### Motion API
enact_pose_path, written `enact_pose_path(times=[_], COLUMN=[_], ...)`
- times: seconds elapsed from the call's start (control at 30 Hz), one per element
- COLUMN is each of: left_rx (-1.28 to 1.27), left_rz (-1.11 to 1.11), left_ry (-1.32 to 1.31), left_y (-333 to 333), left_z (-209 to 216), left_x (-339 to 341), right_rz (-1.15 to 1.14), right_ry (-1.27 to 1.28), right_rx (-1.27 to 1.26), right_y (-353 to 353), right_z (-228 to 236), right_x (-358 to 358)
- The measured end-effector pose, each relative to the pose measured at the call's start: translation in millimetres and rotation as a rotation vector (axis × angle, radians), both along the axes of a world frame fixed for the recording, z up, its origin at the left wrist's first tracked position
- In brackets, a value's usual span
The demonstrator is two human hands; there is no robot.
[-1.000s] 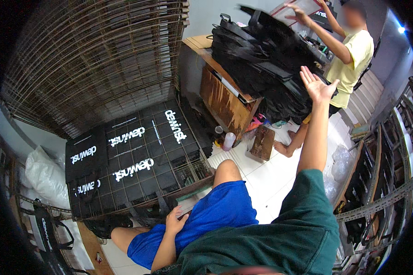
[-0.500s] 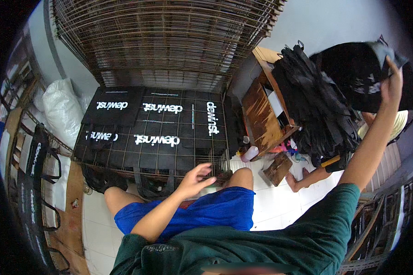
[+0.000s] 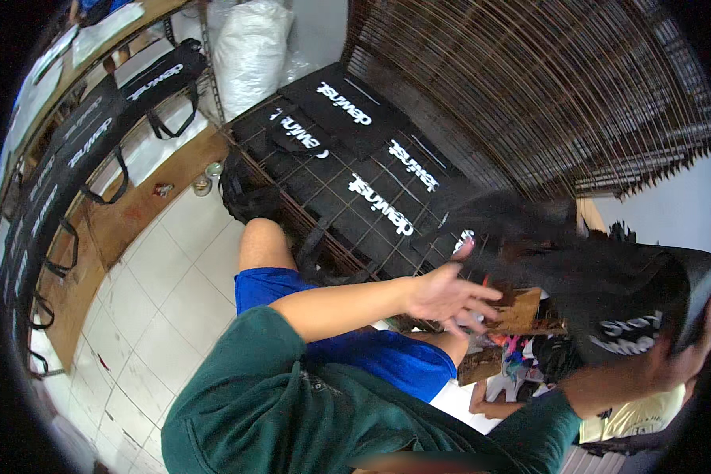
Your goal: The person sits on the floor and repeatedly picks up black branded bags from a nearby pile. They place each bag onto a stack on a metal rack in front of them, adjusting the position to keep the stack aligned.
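My left hand (image 3: 454, 300) is open, fingers spread, holding nothing, over the right end of a wire rack (image 3: 344, 257). Flat black fabric bags (image 3: 336, 201) with white print lie on that rack, a wire grid between them and me. At the far right my right hand (image 3: 691, 344), a little blurred, grips a black fabric bag (image 3: 632, 284) by its edge. White print shows on this bag, and its dark cloth spreads left toward the rack, smeared by motion.
Many wire racks (image 3: 521, 87) stand tilted up behind the bags. On the left, a wooden shelf (image 3: 146, 186) carries black printed bags (image 3: 95, 130) with hanging straps. A white plastic sack (image 3: 249, 59) stands behind. Another person's yellow shirt (image 3: 632, 415) shows at lower right.
My view has turned right. The bag in my right hand has come down from its raised position toward the rack. My left hand has reached out to the right, fingers spread.
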State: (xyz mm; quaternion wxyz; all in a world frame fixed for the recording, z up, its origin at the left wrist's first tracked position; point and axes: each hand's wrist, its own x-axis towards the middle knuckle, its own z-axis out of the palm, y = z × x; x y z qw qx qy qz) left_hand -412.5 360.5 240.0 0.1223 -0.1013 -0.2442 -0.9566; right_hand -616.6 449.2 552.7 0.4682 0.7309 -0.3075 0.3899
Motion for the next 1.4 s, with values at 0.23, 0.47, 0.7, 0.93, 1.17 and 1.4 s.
enact_pose_path(times=[0.23, 0.47, 0.7, 0.93, 1.17, 1.4], left_rx=[0.240, -0.245, -0.233, -0.157, 0.012, 0.040], left_rz=[0.716, 1.342, 1.474, 1.371, 1.433, 1.493], left_ry=[0.123, -0.468, -0.950, -1.576, -1.677, -1.556], left_y=[9.4, -63.3, -79.3, -157.8, -170.2, -184.7], left_z=[-14.2, 50.4, -18.8, -192.8, -291.2, -302.5], left_x=[229.4, 404.6, 473.4, 510.5, 505.0, 512.8], right_rz=[0.951, 1.166, 0.806, 0.511, 0.007, 0.062], right_ry=[-1.451, -1.307, -1.633, -1.404, -1.406, -1.387], right_rx=[1.231, 1.658, 1.834, 1.794, 1.870, 1.860], right_y=[-175.5, -277.1, -255.5, -273.8, -269.8, -289.3], right_z=[-132.1, -160.1, -317.0, -556.4, -591.8, -608.4], right_x=[193.3, 281.9, 311.5, 352.6, 367.6, 364.3])
